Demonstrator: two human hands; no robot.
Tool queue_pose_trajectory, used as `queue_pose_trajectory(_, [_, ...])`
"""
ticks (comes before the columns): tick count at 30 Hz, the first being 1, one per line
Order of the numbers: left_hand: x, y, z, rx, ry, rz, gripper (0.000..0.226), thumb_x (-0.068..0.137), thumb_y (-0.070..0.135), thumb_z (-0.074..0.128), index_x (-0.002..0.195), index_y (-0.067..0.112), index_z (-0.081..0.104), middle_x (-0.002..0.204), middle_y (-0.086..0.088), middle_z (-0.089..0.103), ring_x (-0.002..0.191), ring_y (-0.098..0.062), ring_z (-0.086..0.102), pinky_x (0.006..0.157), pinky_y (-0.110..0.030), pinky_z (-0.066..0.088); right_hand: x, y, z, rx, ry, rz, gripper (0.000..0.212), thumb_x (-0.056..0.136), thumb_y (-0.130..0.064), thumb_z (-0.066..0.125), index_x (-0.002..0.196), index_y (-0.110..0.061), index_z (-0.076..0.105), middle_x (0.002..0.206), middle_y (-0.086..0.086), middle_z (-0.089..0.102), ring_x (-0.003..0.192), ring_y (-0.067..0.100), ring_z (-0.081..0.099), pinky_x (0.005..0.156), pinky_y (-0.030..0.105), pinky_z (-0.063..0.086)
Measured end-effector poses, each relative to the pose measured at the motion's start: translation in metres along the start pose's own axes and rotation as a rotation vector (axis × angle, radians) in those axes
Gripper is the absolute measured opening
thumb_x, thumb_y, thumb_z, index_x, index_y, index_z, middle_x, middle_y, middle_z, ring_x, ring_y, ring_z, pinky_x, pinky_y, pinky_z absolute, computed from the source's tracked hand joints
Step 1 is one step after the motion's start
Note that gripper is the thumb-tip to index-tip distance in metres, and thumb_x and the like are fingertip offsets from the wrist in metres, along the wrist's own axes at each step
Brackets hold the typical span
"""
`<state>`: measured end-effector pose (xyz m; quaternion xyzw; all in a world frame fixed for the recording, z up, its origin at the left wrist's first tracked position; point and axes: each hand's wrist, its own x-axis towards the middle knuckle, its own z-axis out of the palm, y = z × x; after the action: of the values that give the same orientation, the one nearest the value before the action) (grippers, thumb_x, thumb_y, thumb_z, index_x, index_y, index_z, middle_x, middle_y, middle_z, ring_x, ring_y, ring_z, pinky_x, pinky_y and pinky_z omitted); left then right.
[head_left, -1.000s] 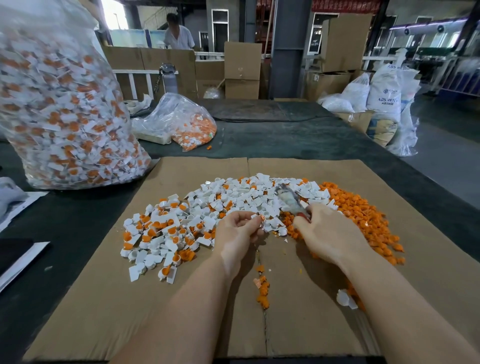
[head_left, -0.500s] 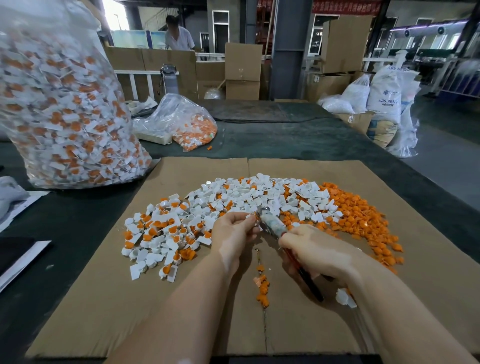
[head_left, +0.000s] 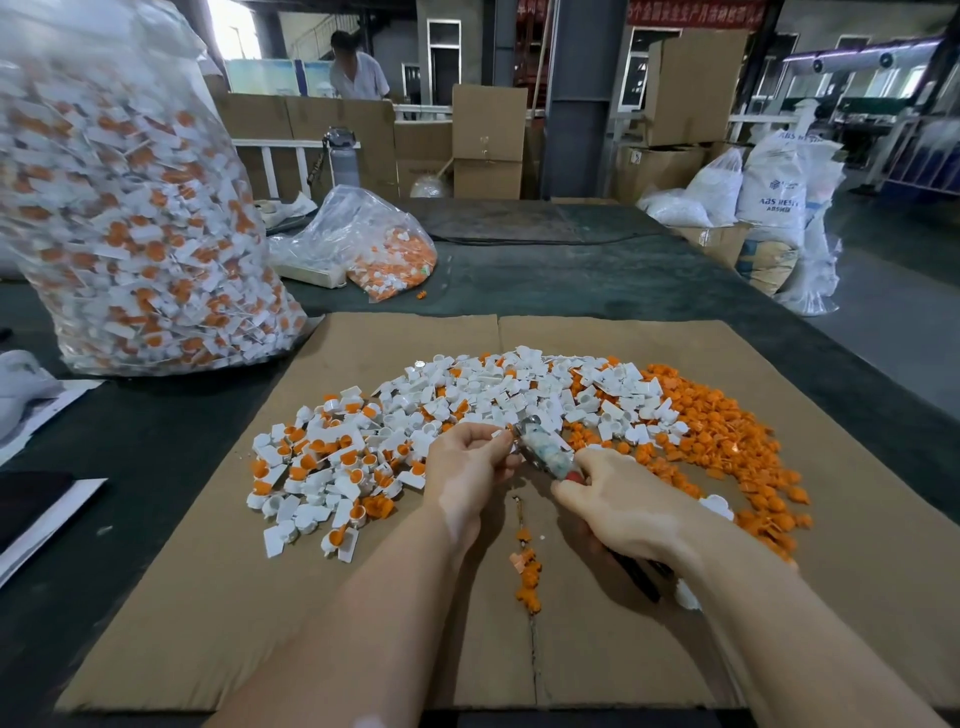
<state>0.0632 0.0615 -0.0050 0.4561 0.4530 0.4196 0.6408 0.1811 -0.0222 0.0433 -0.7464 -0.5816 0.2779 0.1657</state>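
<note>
Head cam: prying a cap w/ the tool.
My left hand (head_left: 467, 467) pinched a small white plastic cap (head_left: 497, 433) beside the white-and-orange cap pile (head_left: 363, 452). My right hand (head_left: 623, 512) gripped the tape-wrapped metal tool w/ dark handle (head_left: 545, 452), tip at the cap. I reckoned: pinch firm, lever short, tip away from fingertips, over the brown cardboard sheet (head_left: 208, 623).

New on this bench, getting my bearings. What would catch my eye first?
A wide heap of white and orange plastic pieces fans across the cardboard sheet. At left, a bulging clear bag holds more. Nearest, the right hand grips a tool at a small piece pinched by the left hand.
</note>
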Motion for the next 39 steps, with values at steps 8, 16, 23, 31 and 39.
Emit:
queue_pose_trajectory(8, [-0.001,0.000,0.000,-0.034,0.017,0.024,0.008,0.092,0.008,0.056,0.098,0.003,0.059,0.068,-0.004,0.064,0.051,-0.001,0.060,0.052,-0.015,0.051,0.007,0.012,0.013,0.085,0.125,-0.007,0.027,0.090,-0.043,0.054,0.074,-0.024,0.042,0.074,-0.004,0.046,0.061,0.009,0.045,0.053,0.021,0.031])
queue_pose_trajectory(16, [-0.005,-0.009,-0.004,0.317,0.014,0.247,0.022,0.094,0.016,0.056,0.113,0.021,0.066,0.104,0.007,0.067,0.093,-0.006,0.063,0.086,-0.021,0.048,0.020,0.037,0.012,-0.435,0.552,0.128,0.051,0.083,-0.060,0.053,0.116,-0.022,0.049,0.113,0.000,0.056,0.107,0.018,0.051,0.085,0.030,0.044])
queue_pose_trajectory(23, [-0.002,-0.016,-0.006,0.484,-0.022,0.312,0.028,0.096,0.018,0.052,0.120,0.026,0.064,0.123,0.012,0.060,0.120,-0.002,0.047,0.098,-0.015,0.029,0.030,0.048,0.017,-0.613,0.547,0.226,0.070,0.080,-0.073,0.041,0.126,-0.020,0.047,0.132,0.006,0.047,0.125,0.023,0.039,0.100,0.036,0.034])
queue_pose_trajectory(31, [-0.004,-0.013,-0.005,0.598,-0.086,0.340,0.026,0.095,0.018,0.053,0.117,0.024,0.066,0.122,0.005,0.063,0.117,-0.008,0.052,0.099,-0.021,0.037,0.024,0.024,0.052,-0.222,0.771,-0.463,0.018,0.078,-0.001,0.070,0.095,-0.008,0.068,0.089,0.007,0.062,0.083,0.024,0.060,0.069,0.036,0.053])
queue_pose_trajectory(39, [-0.009,-0.015,-0.003,0.714,-0.158,0.422,0.039,0.081,0.016,0.072,0.117,0.026,0.064,0.101,0.010,0.061,0.087,-0.001,0.056,0.076,-0.007,0.043,0.024,0.025,0.056,-0.002,0.719,-0.396,0.004,0.082,-0.004,0.067,0.084,-0.008,0.068,0.082,0.003,0.063,0.080,0.018,0.059,0.070,0.029,0.048])
